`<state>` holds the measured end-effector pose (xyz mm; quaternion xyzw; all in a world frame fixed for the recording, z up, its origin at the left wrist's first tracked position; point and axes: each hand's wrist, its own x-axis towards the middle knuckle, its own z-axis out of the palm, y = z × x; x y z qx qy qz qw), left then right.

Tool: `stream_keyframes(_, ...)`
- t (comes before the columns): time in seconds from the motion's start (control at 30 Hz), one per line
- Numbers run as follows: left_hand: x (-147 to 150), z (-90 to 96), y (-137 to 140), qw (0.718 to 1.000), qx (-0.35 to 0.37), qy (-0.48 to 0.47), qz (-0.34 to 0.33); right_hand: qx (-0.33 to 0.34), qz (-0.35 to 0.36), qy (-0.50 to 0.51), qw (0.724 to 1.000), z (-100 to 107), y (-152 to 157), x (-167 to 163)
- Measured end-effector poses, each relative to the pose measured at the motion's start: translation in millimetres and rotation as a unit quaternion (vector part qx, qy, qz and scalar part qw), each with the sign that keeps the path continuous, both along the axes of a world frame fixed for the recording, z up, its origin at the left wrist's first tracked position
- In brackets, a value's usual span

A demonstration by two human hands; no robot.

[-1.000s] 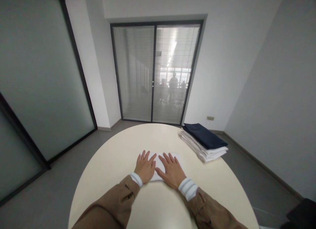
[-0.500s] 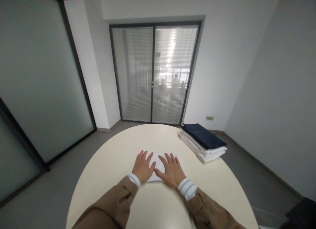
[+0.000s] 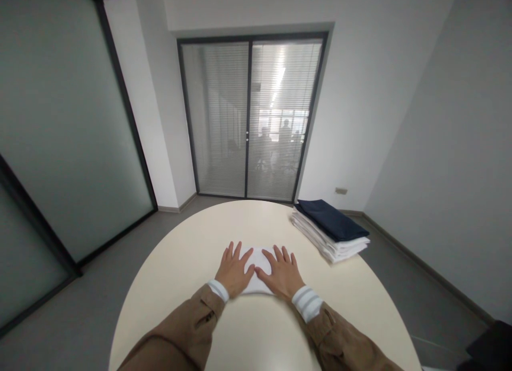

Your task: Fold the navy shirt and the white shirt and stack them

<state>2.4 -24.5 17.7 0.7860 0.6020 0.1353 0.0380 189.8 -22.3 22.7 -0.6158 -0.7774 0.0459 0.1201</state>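
Note:
A folded white cloth point(image 3: 258, 283) lies flat on the round cream table point(image 3: 176, 264), partly covered by my hands. My left hand point(image 3: 235, 269) rests on its left side with the fingers spread. On the right side lies my right hand point(image 3: 281, 272), palm down and fingers apart. The two thumbs come close together over the middle of the cloth. Its outer edges are largely hidden beneath my palms.
At the table's right edge stands a stack of folded white cloths point(image 3: 320, 241) with a folded navy cloth point(image 3: 332, 220) on top. Behind the table is a glass door with blinds point(image 3: 224, 126). A dark object point(image 3: 494, 347) shows at the lower right.
My right hand has slid slightly to the right across the white cloth. My left hand stays in nearly the same place, still spread on it.

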Motion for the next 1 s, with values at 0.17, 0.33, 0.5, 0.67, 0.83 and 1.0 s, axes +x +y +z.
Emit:
stream_keyframes(0.17, 1.2, 2.6, -4.5, 1.0, 0.02, 0.006, -0.004, -0.007, -0.005, -0.002, 1.0, 0.9, 1.0, -0.3)
stream_keyframes(0.33, -2.1, 9.5, -12.6, 0.997, 0.016, 0.015, -0.075, -0.03, -0.011, 0.008, 0.999, 2.9, 2.2, 0.1)
stream_keyframes(0.5, -5.5, 9.5, -10.4, 0.995, -0.025, 0.011, -0.092, -0.033, -0.011, 0.012, 0.999, 1.9, 3.8, 1.9)
stream_keyframes(0.67, -4.5, 8.9, -6.8, 0.996, -0.037, 0.017, -0.084, -0.02, -0.01, 0.007, 1.0, 1.7, 3.5, 2.7)
stream_keyframes(0.83, -3.4, 14.5, -9.3, 0.995, -0.051, 0.022, -0.083, -0.005, -0.004, -0.004, 1.0, 2.0, 5.0, 2.9)
stream_keyframes(1.0, -3.3, 17.5, -10.9, 0.994, -0.068, 0.017, -0.09, -0.009, 0.001, 0.005, 1.0, 1.6, 4.0, 4.1)
